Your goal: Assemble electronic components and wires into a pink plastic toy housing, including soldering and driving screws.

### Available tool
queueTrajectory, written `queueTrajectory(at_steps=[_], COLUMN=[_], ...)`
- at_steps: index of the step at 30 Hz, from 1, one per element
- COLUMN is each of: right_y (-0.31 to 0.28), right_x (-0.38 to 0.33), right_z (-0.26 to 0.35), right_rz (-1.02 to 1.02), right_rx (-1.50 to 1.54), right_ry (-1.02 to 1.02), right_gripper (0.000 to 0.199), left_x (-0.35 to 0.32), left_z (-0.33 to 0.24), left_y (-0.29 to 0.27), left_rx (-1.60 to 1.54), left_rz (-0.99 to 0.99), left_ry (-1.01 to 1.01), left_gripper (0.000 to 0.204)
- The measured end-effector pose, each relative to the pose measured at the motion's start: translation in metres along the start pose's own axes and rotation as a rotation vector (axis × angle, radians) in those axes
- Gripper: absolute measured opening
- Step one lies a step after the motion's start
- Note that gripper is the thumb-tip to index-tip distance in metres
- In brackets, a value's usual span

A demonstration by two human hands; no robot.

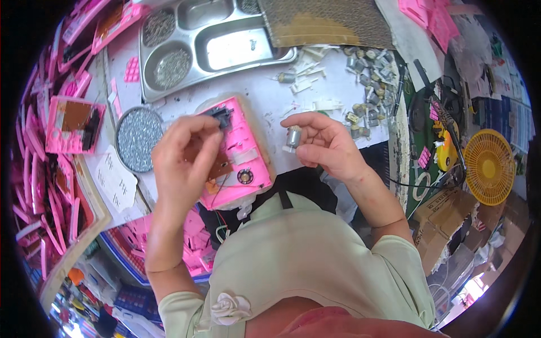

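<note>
My right hand [332, 145] grips a small silver motor [293, 137] with a white end between thumb and fingers, just right of a pink plastic housing [241, 147]. Over the housing's left side is my left hand [183, 149], its thumb and fingers curled together; whatever they hold, if anything, is hidden. Close to those fingertips sits a black part [221, 116] at the housing's upper end. A small round black speaker-like part [245, 176] and thin wires lie in the lower end of the housing, where a brown board shows partly under my left hand.
A metal compartment tray [189, 84] with small metal pieces stands at the back. Left of my left hand is a round dish of screws [139, 139]. Several loose motors [369, 84] and white plastic parts [307, 76] lie at right. Pink housings [73, 124] pile up far left.
</note>
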State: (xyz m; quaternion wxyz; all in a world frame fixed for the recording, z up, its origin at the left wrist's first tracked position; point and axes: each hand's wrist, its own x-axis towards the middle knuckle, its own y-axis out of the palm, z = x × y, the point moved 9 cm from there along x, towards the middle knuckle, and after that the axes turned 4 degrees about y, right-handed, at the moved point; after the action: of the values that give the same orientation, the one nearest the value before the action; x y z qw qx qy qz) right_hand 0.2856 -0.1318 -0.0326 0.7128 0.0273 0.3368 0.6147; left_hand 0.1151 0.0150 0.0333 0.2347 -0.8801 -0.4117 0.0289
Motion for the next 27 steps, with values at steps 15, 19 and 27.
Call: queueTrajectory(at_steps=[15,19,27], right_y=[-0.042,-0.05,-0.061], right_x=[-0.029,-0.032,-0.04], right_z=[0.01,0.01,0.022], right_rz=[-0.042,-0.039,-0.036], right_rx=[0.077,0.133,0.147], right_ry=[-0.134,-0.146,-0.181], right_gripper=[0.053,0.052,0.051], left_x=[0.216,0.221,0.213], left_z=[-0.03,-0.021,-0.034], left_y=[0.166,0.18,0.163], left_rx=[0.76,0.79,0.643], left_rz=[0.078,0.119,0.072], left_ry=[0.599,0.619,0.506], left_gripper=[0.014,0.014,0.012])
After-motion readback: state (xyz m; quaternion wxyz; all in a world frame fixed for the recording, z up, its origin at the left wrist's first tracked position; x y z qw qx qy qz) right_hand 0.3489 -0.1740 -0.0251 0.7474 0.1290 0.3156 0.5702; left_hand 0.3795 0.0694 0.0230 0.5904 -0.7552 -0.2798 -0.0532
